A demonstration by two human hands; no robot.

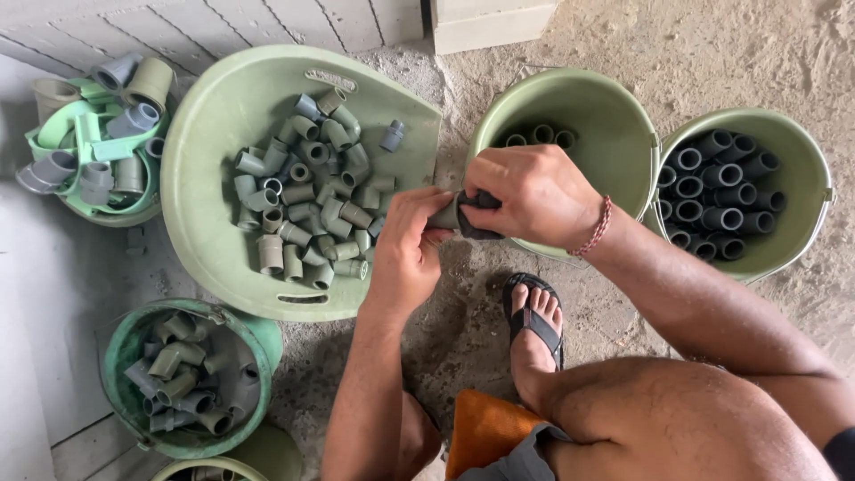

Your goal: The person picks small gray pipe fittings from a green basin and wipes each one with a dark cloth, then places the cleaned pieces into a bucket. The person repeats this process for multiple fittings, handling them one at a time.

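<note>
My left hand point(405, 245) grips a small grey plastic pipe fitting point(445, 215) by its end. My right hand point(530, 191) pinches a dark cloth point(476, 216) around the other end of the same fitting, over the sandy floor. A red cord bracelet sits on my right wrist. Just left of my hands lies a wide pale green basin point(223, 134) holding several loose grey fittings point(307, 191). Behind my right hand stands a green bucket point(606, 134) with a few fittings at its bottom.
A second green bucket point(802, 160) at the right is full of dark grey fittings. A green bucket point(120, 356) at lower left and a green basket point(58, 134) at upper left hold more fittings. My sandalled foot point(534, 325) rests on the floor below my hands.
</note>
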